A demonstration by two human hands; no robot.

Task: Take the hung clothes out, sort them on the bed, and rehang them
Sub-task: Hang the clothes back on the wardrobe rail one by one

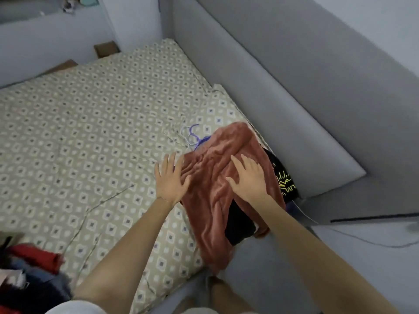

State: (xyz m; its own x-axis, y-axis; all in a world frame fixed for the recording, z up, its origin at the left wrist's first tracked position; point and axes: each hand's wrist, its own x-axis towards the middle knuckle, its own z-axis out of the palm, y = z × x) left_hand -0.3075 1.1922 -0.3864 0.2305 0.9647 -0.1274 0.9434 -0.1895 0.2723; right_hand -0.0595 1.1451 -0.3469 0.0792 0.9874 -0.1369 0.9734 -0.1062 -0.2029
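Your hands on rust-pink velvety garment [213, 168], beige diamond-print bed [90, 132].
L hand [171, 177] at its edge, R hand [247, 177] on top; both grips apart, fingers flat.

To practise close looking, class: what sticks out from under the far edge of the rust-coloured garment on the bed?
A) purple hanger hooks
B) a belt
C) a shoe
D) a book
A: purple hanger hooks poke out past the rust-coloured garment onto the patterned bed.

Bed [90, 132] open left; headboard [283, 87] right.
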